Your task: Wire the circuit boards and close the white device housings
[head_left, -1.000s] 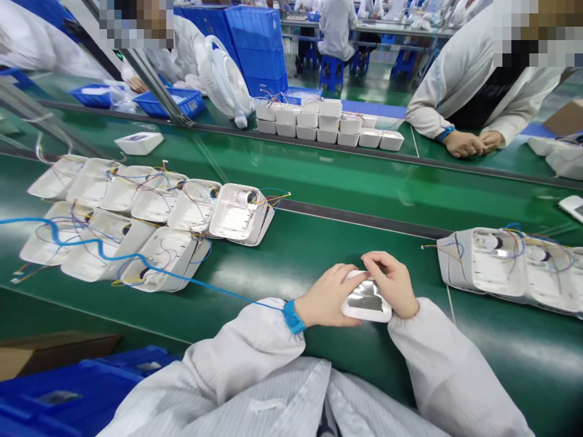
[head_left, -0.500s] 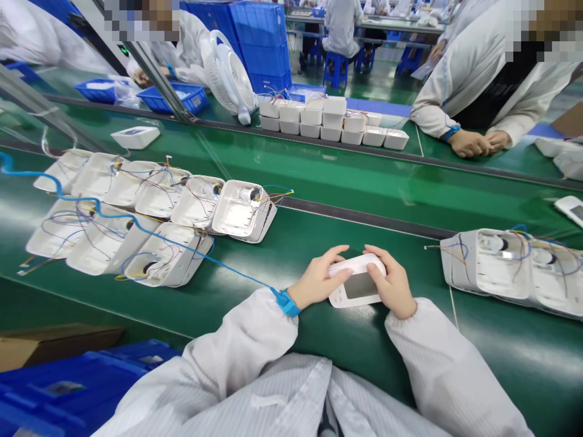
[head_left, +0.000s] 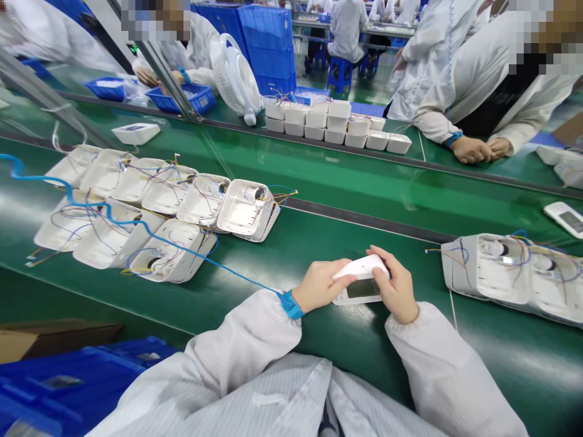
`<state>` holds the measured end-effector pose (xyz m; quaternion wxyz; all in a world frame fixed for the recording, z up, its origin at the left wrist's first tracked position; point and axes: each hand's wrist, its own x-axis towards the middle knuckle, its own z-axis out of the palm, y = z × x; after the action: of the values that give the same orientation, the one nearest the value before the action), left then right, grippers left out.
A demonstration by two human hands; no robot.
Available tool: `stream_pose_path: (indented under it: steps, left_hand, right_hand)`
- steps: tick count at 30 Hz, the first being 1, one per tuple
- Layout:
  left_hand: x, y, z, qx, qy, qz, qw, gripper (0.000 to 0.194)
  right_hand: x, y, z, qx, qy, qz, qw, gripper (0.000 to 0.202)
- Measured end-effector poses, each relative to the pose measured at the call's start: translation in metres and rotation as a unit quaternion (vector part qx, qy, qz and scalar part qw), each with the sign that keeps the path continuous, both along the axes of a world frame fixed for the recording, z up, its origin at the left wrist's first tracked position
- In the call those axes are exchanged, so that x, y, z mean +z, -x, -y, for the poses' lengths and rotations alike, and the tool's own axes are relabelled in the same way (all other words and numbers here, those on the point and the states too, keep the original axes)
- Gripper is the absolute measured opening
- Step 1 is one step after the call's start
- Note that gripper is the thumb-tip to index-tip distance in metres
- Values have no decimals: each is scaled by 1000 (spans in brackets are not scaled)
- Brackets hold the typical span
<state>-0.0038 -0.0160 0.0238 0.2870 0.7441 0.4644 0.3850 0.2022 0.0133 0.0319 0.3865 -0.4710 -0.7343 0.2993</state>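
Over the green bench, a white device [head_left: 363, 265] with a grey screen is held between both hands, its screen side tilted toward me. My left hand [head_left: 321, 283] grips its left end, thumb along the front. My right hand [head_left: 395, 285] is closed on the right end, thumb on the front near the screen. A blue wrist strap with a blue coiled cord [head_left: 173, 243] is on my left wrist. To the left stand two rows of open white housings [head_left: 241, 209] with loose wires. More wired housings [head_left: 503, 267] sit at the right.
Beyond the dark rail, a moving-belt-like green strip [head_left: 364, 182] crosses the view. Behind it are stacked white housings [head_left: 337, 121], a white fan [head_left: 237, 79] and a blue tray [head_left: 182, 98]. A person's clasped hands [head_left: 478, 149] rest at the far right. Another white device [head_left: 565, 220] lies right.
The device has tilted further, so its top edge shows more and its screen less. My left fingers have moved behind or against its top edge. Another person's white coat has come into view behind, at right.
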Motion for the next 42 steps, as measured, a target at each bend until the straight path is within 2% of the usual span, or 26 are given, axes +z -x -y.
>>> stream_pose_path:
  steps: [8, 16, 22, 28, 37, 42]
  left_hand:
    - [-1, 0, -1, -3, 1, 5, 1000, 38]
    - [1, 1, 0, -11, -22, -20, 999, 39]
    - [3, -2, 5, -32, -8, -33, 999, 40]
    - [2, -5, 9, -29, -20, -31, 999, 42]
    - [3, -5, 8, -14, -6, -10, 1000, 40]
    - [0, -3, 3, 22, 16, 61, 998, 35]
  right_hand:
    - [2, 4, 4, -35, -16, 24, 999, 39]
    - [4, 3, 5, -34, -21, 35, 999, 34]
    - [11, 2, 3, -46, 14, 76, 996, 35]
    - [17, 0, 1, -39, -1, 82, 996, 34]
    - [3, -2, -1, -32, 14, 44, 998, 35]
    - [-5, 2, 1, -26, 0, 17, 1000, 50]
